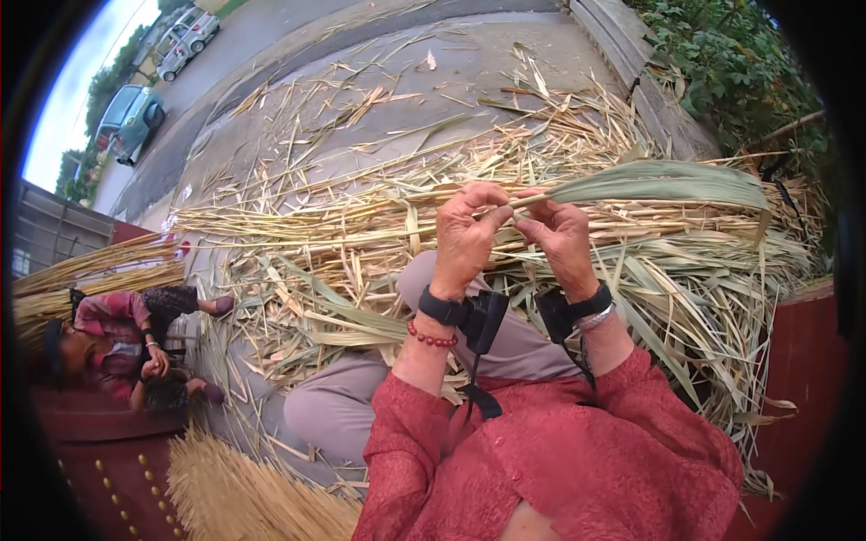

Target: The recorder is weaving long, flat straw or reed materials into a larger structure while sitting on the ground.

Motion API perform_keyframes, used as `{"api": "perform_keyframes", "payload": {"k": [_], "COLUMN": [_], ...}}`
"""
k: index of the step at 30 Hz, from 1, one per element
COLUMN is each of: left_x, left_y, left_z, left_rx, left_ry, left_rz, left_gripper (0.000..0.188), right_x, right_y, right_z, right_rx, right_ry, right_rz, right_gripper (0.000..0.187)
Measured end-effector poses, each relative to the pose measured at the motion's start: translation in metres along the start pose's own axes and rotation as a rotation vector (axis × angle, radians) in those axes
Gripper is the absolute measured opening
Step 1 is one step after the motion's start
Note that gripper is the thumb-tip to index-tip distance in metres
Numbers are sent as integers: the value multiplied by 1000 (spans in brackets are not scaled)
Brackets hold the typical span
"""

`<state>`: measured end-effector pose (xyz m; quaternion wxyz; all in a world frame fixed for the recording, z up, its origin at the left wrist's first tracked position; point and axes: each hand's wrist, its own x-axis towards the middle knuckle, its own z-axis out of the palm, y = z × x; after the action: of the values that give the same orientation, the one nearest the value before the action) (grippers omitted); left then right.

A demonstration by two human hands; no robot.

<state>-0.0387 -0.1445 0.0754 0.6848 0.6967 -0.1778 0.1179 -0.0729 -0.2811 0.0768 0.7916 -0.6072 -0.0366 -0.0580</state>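
Observation:
My left hand (466, 236) is closed around a thin pale reed stalk in front of my lap. Close beside it, my right hand (561, 239) pinches the same reed where the leaf meets the stalk, thumb and fingers pressed together. From there a long, broad, grey-green reed leaf (667, 183) stretches out to the right, its tip drooping. Below both hands lies a thick layer of long yellow reed stalks (361, 236), running left to right across the ground. Exactly where the held stalk ends on the left cannot be made out among them.
Loose green leaves (667, 311) pile up to the right of my knees. A bundle of trimmed stalks (244, 491) lies at the lower left. Another person (126, 347) sits at the left. Beyond are a concrete kerb (649, 99), bushes (731, 72) and a parked teal vehicle (131, 122).

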Motion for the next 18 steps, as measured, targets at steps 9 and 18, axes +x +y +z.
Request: {"api": "perform_keyframes", "payload": {"k": [9, 18], "left_x": [-11, -9], "left_y": [-6, -18], "left_z": [-30, -31], "left_rx": [520, 588], "left_ry": [-173, -75], "left_rz": [69, 137], "left_gripper": [16, 6], "right_x": [-1, -11], "right_y": [19, 21], "right_z": [-7, 3], "right_rx": [-68, -313], "right_ry": [8, -33], "right_rz": [95, 33], "right_gripper": [11, 9]}}
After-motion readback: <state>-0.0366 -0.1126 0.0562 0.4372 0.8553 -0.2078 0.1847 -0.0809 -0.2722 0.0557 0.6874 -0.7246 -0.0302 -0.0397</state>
